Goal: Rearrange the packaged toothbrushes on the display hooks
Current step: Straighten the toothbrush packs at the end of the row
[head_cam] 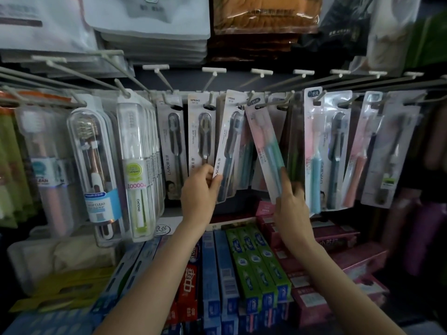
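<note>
A row of packaged toothbrushes hangs from grey display hooks (210,81) across the middle. My left hand (199,187) pinches the lower end of a white pack with a dark blue brush (228,141), tilted with its top to the right, still near its hook. My right hand (291,204) holds the bottom of a pink and green brush pack (264,146), which leans the other way with its top by a hook. The two packs' tops nearly meet. Dark-brush packs (202,131) hang just left of them.
Large clear toothbrush cases (96,165) hang at the left. Pink and blue brush packs (326,151) hang at the right. Below lie toothpaste boxes (251,264) in blue, green and pink. Bagged goods (150,22) hang above the hooks.
</note>
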